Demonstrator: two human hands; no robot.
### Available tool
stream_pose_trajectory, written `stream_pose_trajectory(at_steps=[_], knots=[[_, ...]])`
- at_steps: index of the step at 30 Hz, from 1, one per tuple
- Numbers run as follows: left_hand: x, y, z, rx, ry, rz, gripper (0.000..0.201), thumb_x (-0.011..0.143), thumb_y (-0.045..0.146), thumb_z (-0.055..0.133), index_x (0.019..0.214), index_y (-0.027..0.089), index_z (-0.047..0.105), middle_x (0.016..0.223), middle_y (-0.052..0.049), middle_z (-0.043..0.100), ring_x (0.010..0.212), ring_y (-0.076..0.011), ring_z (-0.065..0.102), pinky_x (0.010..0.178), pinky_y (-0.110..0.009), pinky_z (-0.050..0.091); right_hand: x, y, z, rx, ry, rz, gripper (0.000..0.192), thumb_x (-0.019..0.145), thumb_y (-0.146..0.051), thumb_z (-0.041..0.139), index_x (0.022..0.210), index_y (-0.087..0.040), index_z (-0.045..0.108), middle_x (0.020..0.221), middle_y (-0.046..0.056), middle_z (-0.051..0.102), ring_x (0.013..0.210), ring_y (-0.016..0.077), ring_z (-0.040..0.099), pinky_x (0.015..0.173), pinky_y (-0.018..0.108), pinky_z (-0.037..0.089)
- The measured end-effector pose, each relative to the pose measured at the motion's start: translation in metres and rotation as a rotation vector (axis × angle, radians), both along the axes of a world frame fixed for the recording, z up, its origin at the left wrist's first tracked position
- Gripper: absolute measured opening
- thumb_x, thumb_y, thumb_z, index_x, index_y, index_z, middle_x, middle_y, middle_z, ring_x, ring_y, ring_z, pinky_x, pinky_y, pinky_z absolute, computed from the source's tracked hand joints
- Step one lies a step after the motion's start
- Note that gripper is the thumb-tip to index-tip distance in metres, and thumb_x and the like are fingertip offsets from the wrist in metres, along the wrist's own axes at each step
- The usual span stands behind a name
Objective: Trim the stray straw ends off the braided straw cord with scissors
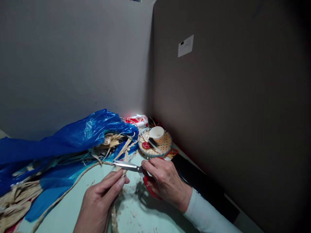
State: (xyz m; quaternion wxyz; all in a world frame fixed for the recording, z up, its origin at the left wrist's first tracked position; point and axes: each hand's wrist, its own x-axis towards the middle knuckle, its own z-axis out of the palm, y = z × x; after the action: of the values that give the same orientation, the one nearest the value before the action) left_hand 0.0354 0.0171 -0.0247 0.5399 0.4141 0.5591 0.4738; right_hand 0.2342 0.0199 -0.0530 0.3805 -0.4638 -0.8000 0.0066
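Right hand [165, 181] closed around red-handled scissors [136, 169] at lower centre of the frame, blades closed, pointing left. Left hand [102, 197] pinched a dried straw strip [114, 210] just under the blades, above the pale green desk [70, 210]. Blue plastic bag [73, 136] of straw at left; woven tray [157, 147] with white cup [156, 133] behind.

Right hand [165, 181] holds scissors [128, 166]; left hand [102, 197] pinches braided straw [113, 213].
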Motion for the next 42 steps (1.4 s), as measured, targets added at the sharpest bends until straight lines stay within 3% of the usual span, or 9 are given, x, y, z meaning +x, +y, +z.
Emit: stream_pose_trajectory(at_steps=[4, 6, 9, 15, 22, 25, 29, 32, 42], knots=[[0.002, -0.002, 0.007, -0.031, -0.019, -0.072, 0.027, 0.063, 0.041, 0.087, 0.089, 0.031, 0.087, 0.095, -0.002, 0.084, 0.115, -0.0281, 0.068, 0.089, -0.025, 0.055, 0.000, 0.005, 0.000, -0.120, 0.232, -0.054, 0.013, 0.078, -0.013, 0.056, 0.088, -0.020, 0.061, 0.073, 0.001, 0.060, 0.063, 0.0157, 0.051, 0.059, 0.027, 0.035], [0.002, -0.004, 0.010, -0.029, -0.008, -0.095, 0.030, 0.064, 0.046, 0.087, 0.088, 0.027, 0.087, 0.088, -0.004, 0.082, 0.106, -0.0281, 0.070, 0.081, -0.026, 0.057, -0.001, 0.008, 0.001, -0.191, 0.379, -0.111, 0.003, 0.086, -0.019, 0.056, 0.088, -0.021, 0.059, 0.072, 0.000, 0.060, 0.062, 0.0145, 0.052, 0.059, 0.026, 0.038], [0.002, -0.006, 0.010, -0.041, 0.035, -0.119, 0.034, 0.064, 0.052, 0.087, 0.079, 0.022, 0.086, 0.083, -0.005, 0.079, 0.084, -0.0236, 0.068, 0.068, -0.024, 0.056, -0.006, 0.009, 0.003, -0.325, 0.541, -0.125, 0.013, 0.096, -0.034, 0.054, 0.092, -0.021, 0.055, 0.069, -0.001, 0.061, 0.056, 0.0135, 0.055, 0.054, 0.024, 0.041], [0.005, -0.007, 0.000, -0.038, 0.135, -0.354, 0.040, 0.075, 0.058, 0.077, 0.068, 0.019, 0.073, 0.063, 0.001, 0.058, 0.063, -0.0146, 0.048, 0.055, -0.020, 0.041, -0.024, 0.001, 0.013, -0.817, 1.290, 0.236, 0.047, 0.076, -0.042, 0.081, 0.103, -0.023, 0.048, 0.075, -0.003, 0.066, 0.053, 0.0109, 0.056, 0.049, 0.021, 0.045], [0.004, -0.002, -0.005, -0.032, 0.172, -0.435, 0.034, 0.079, 0.055, 0.072, 0.085, 0.022, 0.076, 0.067, 0.002, 0.063, 0.063, -0.0141, 0.046, 0.058, -0.022, 0.036, -0.022, 0.002, 0.013, -0.792, 1.390, 0.253, 0.052, 0.068, -0.034, 0.088, 0.100, -0.023, 0.050, 0.066, -0.007, 0.063, 0.047, 0.0079, 0.049, 0.046, 0.019, 0.040], [0.002, 0.003, -0.005, 0.020, 0.253, -0.431, 0.035, 0.080, 0.056, 0.070, 0.077, 0.021, 0.075, 0.074, 0.001, 0.063, 0.074, -0.0176, 0.051, 0.065, -0.024, 0.038, -0.021, 0.005, 0.009, -0.773, 1.340, 0.248, 0.050, 0.066, -0.032, 0.089, 0.098, -0.021, 0.052, 0.064, -0.008, 0.062, 0.046, 0.0066, 0.047, 0.046, 0.019, 0.039], [0.003, 0.011, -0.004, 0.074, 0.316, -0.466, 0.035, 0.075, 0.053, 0.073, 0.065, 0.020, 0.068, 0.059, 0.006, 0.046, 0.060, -0.0142, 0.038, 0.056, -0.025, 0.030, -0.021, 0.008, 0.006, -0.736, 1.319, 0.239, 0.048, 0.064, -0.029, 0.090, 0.096, -0.020, 0.054, 0.062, -0.009, 0.063, 0.048, 0.0070, 0.049, 0.047, 0.019, 0.039], [0.003, 0.013, -0.002, 0.107, 0.353, -0.494, 0.035, 0.073, 0.051, 0.075, 0.064, 0.018, 0.071, 0.056, 0.005, 0.049, 0.056, -0.0132, 0.038, 0.054, -0.025, 0.028, -0.021, 0.009, 0.005, -0.692, 1.320, 0.231, 0.049, 0.061, -0.025, 0.091, 0.094, -0.020, 0.055, 0.063, -0.008, 0.064, 0.051, 0.0072, 0.051, 0.049, 0.018, 0.040], [-0.023, 0.012, -0.005, 0.332, 0.536, -0.275, 0.023, 0.094, 0.038, 0.066, 0.097, 0.016, 0.072, 0.082, 0.000, 0.074, 0.063, -0.0151, 0.066, 0.063, -0.033, 0.055, -0.025, 0.008, 0.005, -0.605, 1.376, 0.207, 0.048, 0.061, -0.025, 0.090, 0.095, -0.020, 0.057, 0.060, -0.009, 0.061, 0.052, 0.0092, 0.055, 0.049, 0.019, 0.044]])
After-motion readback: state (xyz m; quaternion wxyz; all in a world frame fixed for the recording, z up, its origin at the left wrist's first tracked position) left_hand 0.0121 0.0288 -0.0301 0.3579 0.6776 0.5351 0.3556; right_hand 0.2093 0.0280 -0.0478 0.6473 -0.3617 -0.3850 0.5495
